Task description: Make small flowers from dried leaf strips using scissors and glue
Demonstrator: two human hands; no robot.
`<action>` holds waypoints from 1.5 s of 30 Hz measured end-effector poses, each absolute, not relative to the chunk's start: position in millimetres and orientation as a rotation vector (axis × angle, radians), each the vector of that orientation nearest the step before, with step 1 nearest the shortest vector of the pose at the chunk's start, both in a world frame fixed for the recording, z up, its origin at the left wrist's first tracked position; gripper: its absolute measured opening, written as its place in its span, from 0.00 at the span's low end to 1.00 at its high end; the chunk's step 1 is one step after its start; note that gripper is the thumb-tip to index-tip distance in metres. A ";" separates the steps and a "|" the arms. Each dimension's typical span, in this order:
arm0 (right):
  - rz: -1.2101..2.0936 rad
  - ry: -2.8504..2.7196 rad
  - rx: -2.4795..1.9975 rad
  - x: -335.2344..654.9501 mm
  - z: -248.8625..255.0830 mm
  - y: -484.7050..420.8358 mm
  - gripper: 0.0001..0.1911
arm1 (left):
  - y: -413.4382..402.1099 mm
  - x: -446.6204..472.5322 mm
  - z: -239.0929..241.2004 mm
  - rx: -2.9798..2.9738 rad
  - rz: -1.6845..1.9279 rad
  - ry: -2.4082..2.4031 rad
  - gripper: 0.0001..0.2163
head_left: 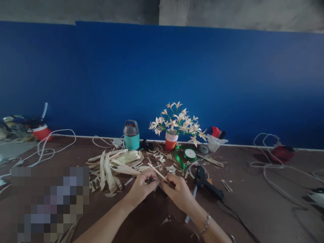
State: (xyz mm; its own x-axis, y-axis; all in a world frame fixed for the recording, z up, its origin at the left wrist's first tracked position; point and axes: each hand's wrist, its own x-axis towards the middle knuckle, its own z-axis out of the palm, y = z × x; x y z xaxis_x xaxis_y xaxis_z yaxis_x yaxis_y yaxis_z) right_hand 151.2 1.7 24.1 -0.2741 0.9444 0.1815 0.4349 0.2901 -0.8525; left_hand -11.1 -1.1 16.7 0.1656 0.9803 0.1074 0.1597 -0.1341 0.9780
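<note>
Both hands meet over the brown table, close to its front. A thin pale stick (157, 172) slants up and left from the fingers of my right hand (179, 191), which are closed around its lower end. My left hand (144, 185) is pinched shut just beside it, fingertips nearly touching the right hand's; what lies between them is too small to make out. Something dark (162, 192) shows beneath the fingers, mostly hidden. Left of my left hand spreads a pile of dried corn husks (111, 165). A black glue gun (207, 184) lies right of my right hand.
Pale husk flowers (177, 121) stand in a red-and-white paper cup (171, 140). Near it are a teal jar (131, 140), a green ribbon roll (189, 154) and a white cup (214, 144). White cables (265, 165) cross the right side; a pixelated patch covers the lower left.
</note>
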 end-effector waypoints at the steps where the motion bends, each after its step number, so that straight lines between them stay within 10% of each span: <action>1: 0.912 -1.838 -1.237 150.9 23.7 1.7 0.11 | -1.4 -9.8 16.2 1.446 1.098 1.152 0.06; 23: 1.096 -1.721 -1.237 151.2 20.7 4.5 0.15 | -5.9 -1.8 20.4 1.151 1.085 1.059 0.08; 45: 0.443 -2.271 -1.601 165.5 16.1 7.1 0.16 | 12.5 -59.2 18.1 2.372 0.426 2.001 0.23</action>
